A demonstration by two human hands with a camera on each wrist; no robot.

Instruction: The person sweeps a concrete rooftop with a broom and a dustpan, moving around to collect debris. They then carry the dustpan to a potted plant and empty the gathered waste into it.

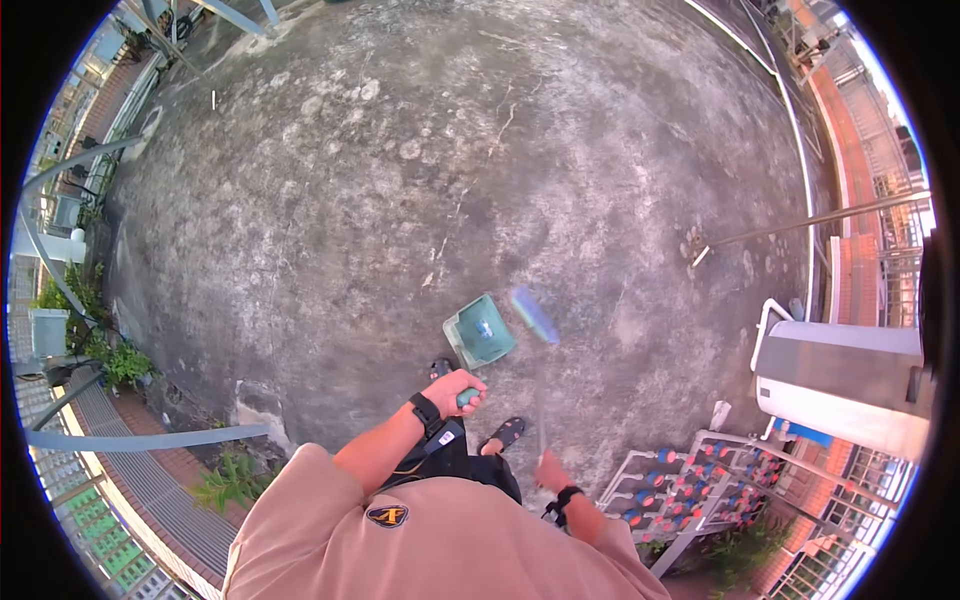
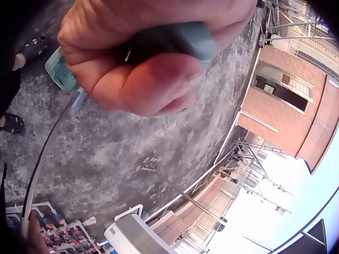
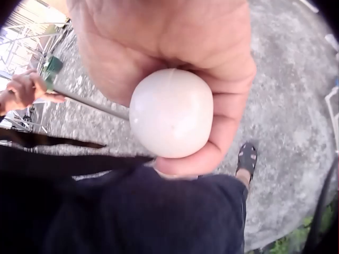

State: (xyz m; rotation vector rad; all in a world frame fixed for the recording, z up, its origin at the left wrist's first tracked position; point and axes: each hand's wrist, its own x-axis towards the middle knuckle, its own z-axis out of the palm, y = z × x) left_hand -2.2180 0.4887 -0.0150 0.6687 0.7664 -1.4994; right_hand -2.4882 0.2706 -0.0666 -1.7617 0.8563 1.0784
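My left hand (image 1: pixel 455 388) (image 2: pixel 122 26) grips a grey-green handle end (image 1: pixel 467 397) (image 2: pixel 198 45), with fingers curled round it. Just ahead of my feet on the ground is a green dustpan (image 1: pixel 467 349) (image 2: pixel 64 82), with a small bluish thing (image 1: pixel 485 327) inside. My right hand (image 1: pixel 550 472) (image 3: pixel 159 32) holds a rounded white knob (image 3: pixel 172 114), fingers curled behind it. From that hand a thin pole (image 1: pixel 542 425) (image 2: pixel 39 161) runs forward. A blurred blue-white broom head (image 1: pixel 535 315) lies right of the dustpan, apart from it.
Stained concrete floor (image 1: pixel 350 200) spreads ahead. On the right are a grey-white box-shaped unit (image 1: pixel 840 375), a rack with red and blue round parts (image 1: pixel 670 485) and a long pole (image 1: pixel 820 220). A pipe (image 1: pixel 150 438) and plants (image 1: pixel 125 362) stand on the left. My sandalled feet (image 1: pixel 507 433) are close behind the dustpan.
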